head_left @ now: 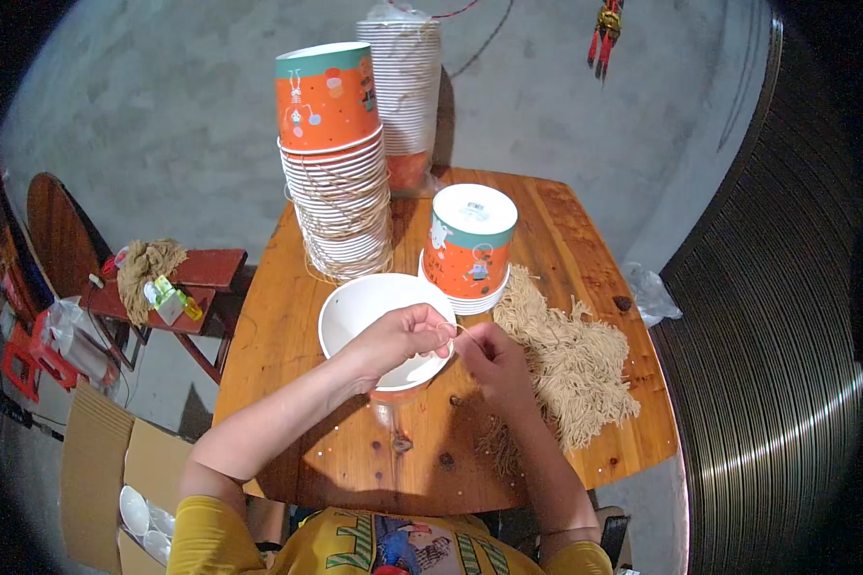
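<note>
An upright paper cup point(369, 305), white inside and orange outside, stands on the wooden table point(288, 316) in front of me. My left hand point(401, 337) reaches over its near rim, fingers pinched on a thin beige string point(462, 331). My right hand point(491, 356) sits just right of the cup, also pinching that string close to the left fingertips. A heap of cut beige strings point(566, 355) lies under and to the right of my right hand.
A tall stack of upside-down orange cups point(334, 163) wound with string stands behind, a second stack point(403, 86) farther back, a short stack point(470, 244) at centre. Left of the table: a red stool point(206, 273) with string, red chairs, an open cardboard box point(115, 470).
</note>
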Available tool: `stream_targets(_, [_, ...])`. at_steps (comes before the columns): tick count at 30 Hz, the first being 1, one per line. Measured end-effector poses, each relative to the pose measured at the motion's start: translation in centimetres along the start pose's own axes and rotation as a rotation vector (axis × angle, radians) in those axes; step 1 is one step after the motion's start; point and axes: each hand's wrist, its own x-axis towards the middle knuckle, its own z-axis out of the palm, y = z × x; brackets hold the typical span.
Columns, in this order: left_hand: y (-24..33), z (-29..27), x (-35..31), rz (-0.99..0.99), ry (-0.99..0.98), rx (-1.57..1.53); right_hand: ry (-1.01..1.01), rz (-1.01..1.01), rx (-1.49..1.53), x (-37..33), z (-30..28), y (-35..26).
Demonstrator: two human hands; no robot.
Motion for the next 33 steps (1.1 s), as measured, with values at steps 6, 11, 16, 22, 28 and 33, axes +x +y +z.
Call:
stream_targets(6, [-0.1,-0.6,0.1,-0.108,-0.025,-0.085,0.07,-0.081,-0.129,-1.6,1.7,-0.9])
stream_targets(11, [0.4,0.2,-0.5,-0.156,-0.004,-0.16,0.056,-0.163,-0.207,-1.9,2.5,-2.3])
stream_targets(16, [0.1,0.3,-0.2,-0.117,0.006,-0.135,-0.108,-0.106,-0.19,-1.6,1.2,-1.9])
stream_targets(22, [-0.8,-0.3,0.4,-0.124,-0.009,-0.163,-0.176,-0.074,-0.045,-1.4,1.3,-2.0])
stream_targets(28, [-0.4,-0.3,0.1,-0.144,-0.002,-0.134,-0.017,0.179,0.356,-0.4,-0.3,-0.6])
stream_targets(33, [-0.3,-0.2,0.1,-0.139,-0.012,-0.129,-0.045,0.11,0.194,0.2,-0.9,0.7])
